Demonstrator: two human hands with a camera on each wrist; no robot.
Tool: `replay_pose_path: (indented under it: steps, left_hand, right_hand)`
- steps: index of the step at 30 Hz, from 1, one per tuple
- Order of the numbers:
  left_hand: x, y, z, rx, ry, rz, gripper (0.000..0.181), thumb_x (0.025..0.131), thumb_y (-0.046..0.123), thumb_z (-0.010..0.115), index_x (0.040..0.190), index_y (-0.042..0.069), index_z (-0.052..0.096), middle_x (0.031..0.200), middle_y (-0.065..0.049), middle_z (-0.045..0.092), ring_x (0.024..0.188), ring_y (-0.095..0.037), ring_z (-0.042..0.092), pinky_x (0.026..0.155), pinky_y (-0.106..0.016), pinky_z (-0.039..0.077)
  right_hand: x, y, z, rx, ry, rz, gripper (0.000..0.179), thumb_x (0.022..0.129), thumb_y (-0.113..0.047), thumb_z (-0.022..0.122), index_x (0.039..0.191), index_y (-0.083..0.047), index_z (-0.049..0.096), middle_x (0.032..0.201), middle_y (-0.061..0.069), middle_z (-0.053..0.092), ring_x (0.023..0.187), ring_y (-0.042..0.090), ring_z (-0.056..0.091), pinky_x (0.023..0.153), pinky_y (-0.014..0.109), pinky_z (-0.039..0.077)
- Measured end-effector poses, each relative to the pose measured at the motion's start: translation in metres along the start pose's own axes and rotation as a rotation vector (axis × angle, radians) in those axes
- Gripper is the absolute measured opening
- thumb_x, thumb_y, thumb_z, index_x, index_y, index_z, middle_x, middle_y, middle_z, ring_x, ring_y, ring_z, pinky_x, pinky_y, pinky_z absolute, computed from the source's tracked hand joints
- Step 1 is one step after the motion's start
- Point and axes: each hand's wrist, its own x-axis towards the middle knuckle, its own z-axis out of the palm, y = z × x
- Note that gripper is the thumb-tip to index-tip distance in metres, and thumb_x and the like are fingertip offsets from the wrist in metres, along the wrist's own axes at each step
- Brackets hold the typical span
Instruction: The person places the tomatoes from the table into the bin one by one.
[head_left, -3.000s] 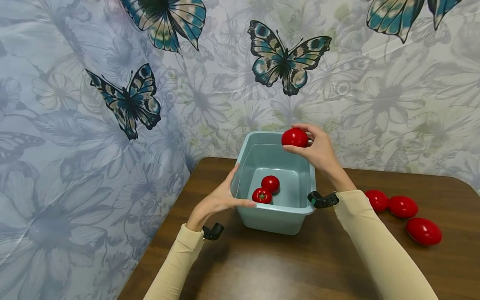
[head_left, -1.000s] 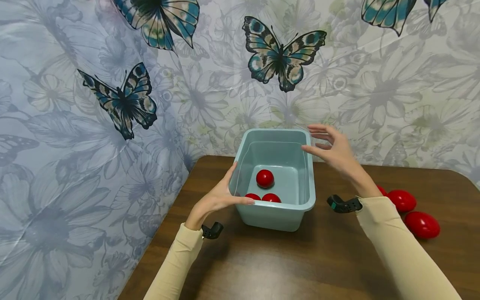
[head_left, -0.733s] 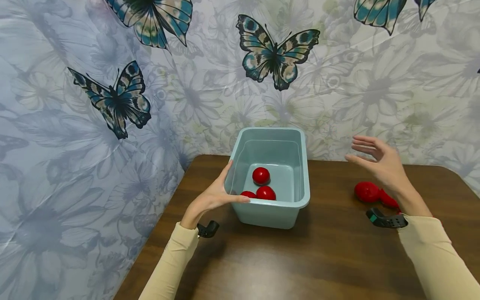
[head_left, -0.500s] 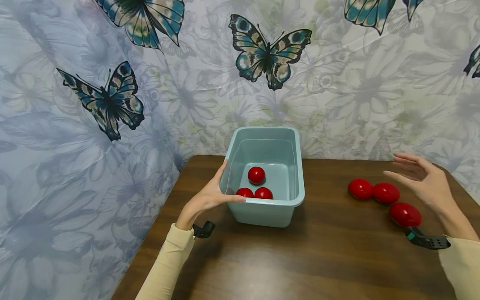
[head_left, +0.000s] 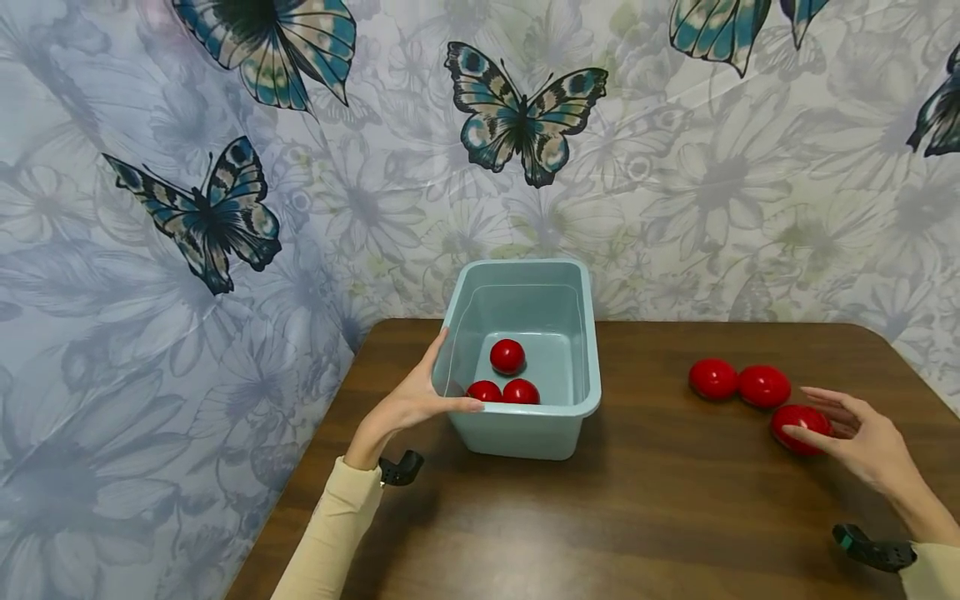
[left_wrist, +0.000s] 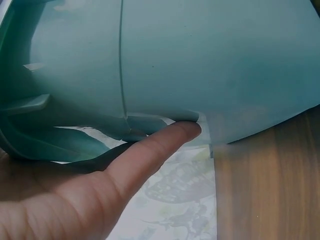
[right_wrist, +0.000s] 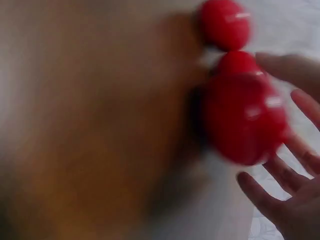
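A light blue-green plastic bin (head_left: 517, 437) stands on the table with 3 red tomatoes (head_left: 507, 356) inside, two of them partly behind its near wall. My left hand (head_left: 401, 412) holds the bin's near left corner, thumb along the front rim and fingers against the left side. In the left wrist view one finger presses the bin's wall (left_wrist: 200, 60). At the right, my right hand (head_left: 862, 442) reaches round the nearest loose tomato (head_left: 795, 423), thumb in front and fingers behind. The right wrist view shows its fingers spread beside this tomato (right_wrist: 245, 117).
Two more tomatoes, one (head_left: 713, 379) and another (head_left: 764, 386), lie side by side just beyond the right hand. The brown wooden table (head_left: 637, 517) ends at a wall covering (head_left: 637, 233) printed with butterflies.
My right hand let a tomato go into the bin, then moved right and down to a loose tomato. The left hand stayed at the bin's corner. The head view shifted right.
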Motion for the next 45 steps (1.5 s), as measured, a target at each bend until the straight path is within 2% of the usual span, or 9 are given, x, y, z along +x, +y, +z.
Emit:
replay_pose_path:
  steps: [3,4,7,23,29,36,41,43,45]
  left_hand:
    - [-0.001,0.000,0.001,-0.002,-0.002,0.003,0.131,0.080,0.033,0.092,0.170,0.024,-0.003,0.175,-0.005,0.005,0.155,-0.042,0.022,0.120,-0.065,0.027]
    - [-0.001,0.000,0.001,-0.003,-0.002,0.006,0.130,0.080,0.033,0.092,0.170,0.024,-0.002,0.175,-0.005,0.006,0.154,-0.042,0.023,0.120,-0.064,0.028]
    - [-0.001,0.000,0.002,0.000,0.003,0.010,0.130,0.080,0.032,0.092,0.170,0.023,-0.001,0.175,-0.005,0.010,0.153,-0.042,0.027,0.119,-0.062,0.030]
    - [-0.001,-0.002,-0.002,0.022,0.010,-0.009,0.132,0.078,0.034,0.094,0.170,0.024,-0.001,0.174,-0.006,0.011,0.153,-0.040,0.028,0.120,-0.062,0.029]
    - [-0.001,-0.002,-0.002,0.021,0.008,-0.025,0.133,0.078,0.035,0.093,0.170,0.024,-0.003,0.175,-0.005,0.008,0.154,-0.038,0.025,0.120,-0.062,0.028]
    - [-0.001,0.004,-0.003,0.050,0.032,-0.057,0.134,0.077,0.037,0.094,0.170,0.024,-0.002,0.174,-0.005,0.011,0.154,-0.036,0.027,0.121,-0.061,0.027]
    - [0.000,0.006,0.000,0.013,0.019,-0.039,0.133,0.078,0.034,0.093,0.170,0.023,-0.002,0.174,-0.006,0.011,0.154,-0.037,0.027,0.120,-0.062,0.028]
    - [0.000,0.006,0.001,-0.008,0.010,-0.035,0.132,0.079,0.032,0.093,0.170,0.023,-0.004,0.174,-0.008,0.011,0.153,-0.039,0.027,0.120,-0.063,0.029]
    - [0.000,0.007,0.002,-0.030,0.002,-0.025,0.132,0.080,0.029,0.093,0.170,0.023,-0.004,0.174,-0.011,0.012,0.153,-0.041,0.028,0.119,-0.063,0.030]
  right_hand:
    - [-0.003,0.001,0.009,-0.156,-0.033,0.065,0.066,0.090,-0.025,0.086,0.138,0.010,0.057,0.130,0.039,0.047,0.107,0.049,0.059,0.075,0.051,0.059]
    - [-0.004,0.001,0.012,-0.182,-0.030,0.076,0.066,0.090,-0.026,0.086,0.136,0.011,0.057,0.126,0.041,0.046,0.106,0.061,0.051,0.075,0.062,0.055]
    - [-0.004,0.001,0.015,-0.195,-0.008,0.112,0.068,0.091,-0.028,0.085,0.138,0.010,0.056,0.126,0.042,0.045,0.109,0.060,0.047,0.078,0.074,0.045]
    - [-0.008,0.001,0.026,-0.170,0.036,0.141,0.067,0.089,-0.030,0.086,0.136,0.009,0.058,0.127,0.042,0.047,0.112,0.059,0.046,0.078,0.074,0.041]
    - [-0.003,-0.014,0.019,-0.199,0.047,0.121,0.066,0.089,-0.030,0.085,0.133,0.010,0.058,0.120,0.043,0.050,0.102,0.057,0.051,0.072,0.063,0.044]
    - [0.026,-0.056,0.004,-0.146,0.089,0.040,0.064,0.090,-0.026,0.085,0.137,0.009,0.058,0.127,0.041,0.049,0.098,0.057,0.056,0.055,0.014,0.037]
    - [0.061,-0.109,0.004,-0.027,0.062,-0.019,0.065,0.089,-0.025,0.087,0.141,0.001,0.059,0.136,0.034,0.053,0.097,0.019,0.066,0.060,0.006,0.038]
    - [0.077,-0.134,0.007,0.013,0.058,-0.074,0.063,0.088,-0.022,0.087,0.141,-0.001,0.061,0.135,0.032,0.055,0.099,0.018,0.067,0.062,0.005,0.040]
    - [0.092,-0.163,0.014,0.050,0.058,-0.137,0.061,0.088,-0.019,0.087,0.140,-0.001,0.062,0.136,0.032,0.057,0.105,0.042,0.067,0.065,0.004,0.040]
